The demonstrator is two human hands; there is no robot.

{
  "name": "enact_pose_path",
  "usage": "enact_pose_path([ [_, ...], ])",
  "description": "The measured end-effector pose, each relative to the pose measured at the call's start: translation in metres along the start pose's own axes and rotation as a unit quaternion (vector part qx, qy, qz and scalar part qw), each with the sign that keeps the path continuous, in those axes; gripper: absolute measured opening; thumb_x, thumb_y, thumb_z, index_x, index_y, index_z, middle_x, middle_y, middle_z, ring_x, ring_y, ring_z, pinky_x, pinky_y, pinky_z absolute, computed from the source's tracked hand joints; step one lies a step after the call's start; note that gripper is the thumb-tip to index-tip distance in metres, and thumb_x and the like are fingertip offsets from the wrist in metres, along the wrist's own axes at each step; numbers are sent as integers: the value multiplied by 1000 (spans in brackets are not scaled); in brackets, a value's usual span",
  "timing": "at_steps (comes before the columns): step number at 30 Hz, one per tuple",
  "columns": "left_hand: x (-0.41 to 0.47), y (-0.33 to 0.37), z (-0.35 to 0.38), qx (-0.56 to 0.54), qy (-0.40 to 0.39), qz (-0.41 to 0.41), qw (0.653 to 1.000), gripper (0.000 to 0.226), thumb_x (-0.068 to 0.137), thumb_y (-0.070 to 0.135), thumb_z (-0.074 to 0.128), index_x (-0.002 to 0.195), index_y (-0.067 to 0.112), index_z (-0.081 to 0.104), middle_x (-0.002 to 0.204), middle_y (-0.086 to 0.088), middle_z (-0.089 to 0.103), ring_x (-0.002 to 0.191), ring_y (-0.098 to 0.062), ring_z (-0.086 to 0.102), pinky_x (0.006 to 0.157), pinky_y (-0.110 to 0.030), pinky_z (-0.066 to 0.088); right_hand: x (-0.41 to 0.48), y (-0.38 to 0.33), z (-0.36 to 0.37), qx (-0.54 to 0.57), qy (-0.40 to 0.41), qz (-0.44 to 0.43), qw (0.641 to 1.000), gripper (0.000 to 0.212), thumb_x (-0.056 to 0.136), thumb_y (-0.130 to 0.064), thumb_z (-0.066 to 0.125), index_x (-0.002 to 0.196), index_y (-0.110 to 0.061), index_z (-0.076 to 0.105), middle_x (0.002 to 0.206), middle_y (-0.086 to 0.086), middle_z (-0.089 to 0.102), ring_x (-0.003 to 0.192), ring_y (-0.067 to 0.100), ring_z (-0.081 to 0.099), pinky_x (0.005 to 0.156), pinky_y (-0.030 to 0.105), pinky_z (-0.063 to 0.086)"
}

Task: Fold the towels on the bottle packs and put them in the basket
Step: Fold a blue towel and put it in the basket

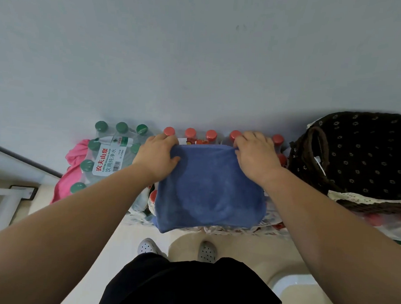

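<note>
Blue towel (pixel 210 189), plush, folded to a rough square, lying flat atop the red-capped bottle pack (pixel 221 139). Far corners pinched by left hand (pixel 157 154) and right hand (pixel 255 154). Dark flowered basket (pixel 361 158) just beside, at right.

The blue terry towel (pixel 210 187) covers most of the red-capped bottle pack (pixel 219 137), leaving only its far row of caps showing. The dark woven basket with floral lining (pixel 357 160) runs off the right edge. A pink cloth (pixel 72 168) lies half hidden behind the green-capped bottle pack (pixel 109 151).
</note>
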State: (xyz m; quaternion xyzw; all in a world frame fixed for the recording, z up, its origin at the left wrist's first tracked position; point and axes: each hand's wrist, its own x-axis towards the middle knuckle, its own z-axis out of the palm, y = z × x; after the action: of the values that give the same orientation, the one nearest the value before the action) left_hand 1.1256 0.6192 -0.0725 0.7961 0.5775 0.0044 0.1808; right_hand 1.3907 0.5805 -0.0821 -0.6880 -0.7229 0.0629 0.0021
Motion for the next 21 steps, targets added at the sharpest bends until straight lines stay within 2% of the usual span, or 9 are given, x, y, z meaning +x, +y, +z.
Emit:
enact_pose_path([
  [4, -13, 1, -8, -58, 26, 19, 998, 4, 86, 17, 59, 88, 15, 61, 89, -4, 63, 86, -29, 57, 67, -35, 43, -13, 5, 3, 3, 34, -42, 999, 14, 94, -13, 50, 106, -16, 57, 107, 4, 63, 105, 28, 53, 97, 42, 35],
  [7, -26, 0, -14, -82, 12, -3, 997, 5, 86, 18, 59, 82, 19, 60, 79, 0, 63, 75, -26, 60, 63, -35, 48, -29, 5, 1, 25, 64, -44, 997, 9, 92, -9, 52, 99, -14, 54, 94, 8, 65, 92, 31, 57, 88, 45, 41],
  [9, -33, -3, -18, -118, 4, -5, 993, 8, 83, 16, 60, 88, 21, 63, 82, 0, 66, 77, -25, 62, 68, -38, 53, -40, 5, -1, 46, 79, -53, 994, 10, 92, -8, 54, 99, -15, 54, 92, 8, 63, 89, 32, 57, 85, 45, 42],
  [11, -40, -7, -22, -151, -10, 12, 988, 32, 80, 11, 59, 106, 28, 65, 93, 2, 69, 83, -22, 64, 74, -38, 54, -51, 1, -6, 93, 63, -62, 992, 14, 95, -11, 52, 107, -19, 54, 101, 5, 61, 93, 30, 57, 86, 44, 43],
  [13, -47, -12, -28, -150, -24, 48, 987, 57, 77, 9, 56, 127, 35, 59, 108, 4, 68, 93, -19, 62, 84, -35, 52, -61, -4, -12, 142, 35, -66, 987, 24, 98, -16, 50, 120, -23, 53, 114, 4, 59, 101, 27, 56, 89, 44, 47],
  [15, -55, -17, -34, -134, -56, 80, 986, 61, 78, 6, 56, 130, 37, 58, 110, 8, 66, 94, -16, 61, 85, -32, 51, -71, -12, -19, 158, 18, -64, 985, 32, 99, -18, 50, 131, -23, 53, 121, 5, 57, 106, 26, 55, 91, 43, 48],
  [17, -63, -24, -40, -86, -81, 114, 986, 42, 78, 6, 58, 110, 31, 69, 95, 8, 68, 84, -13, 60, 77, -30, 49, -78, -19, -26, 158, 20, -71, 985, 32, 98, -17, 52, 129, -21, 57, 119, 5, 57, 106, 25, 56, 91, 42, 48],
  [19, -72, -34, -46, -30, -77, 133, 988, 17, 76, 10, 62, 85, 23, 69, 77, 3, 66, 72, -17, 59, 66, -32, 48, -84, -29, -32, 152, 19, -71, 986, 22, 96, -15, 55, 116, -21, 62, 110, 2, 57, 100, 24, 55, 86, 39, 47],
  [21, -81, -48, -52, 7, -68, 133, 989, 4, 75, 16, 65, 76, 20, 66, 68, 1, 63, 66, -20, 58, 60, -31, 47, -92, -42, -37, 155, 11, -59, 986, 14, 95, -13, 56, 105, -21, 60, 104, 0, 55, 95, 22, 53, 81, 36, 44],
])
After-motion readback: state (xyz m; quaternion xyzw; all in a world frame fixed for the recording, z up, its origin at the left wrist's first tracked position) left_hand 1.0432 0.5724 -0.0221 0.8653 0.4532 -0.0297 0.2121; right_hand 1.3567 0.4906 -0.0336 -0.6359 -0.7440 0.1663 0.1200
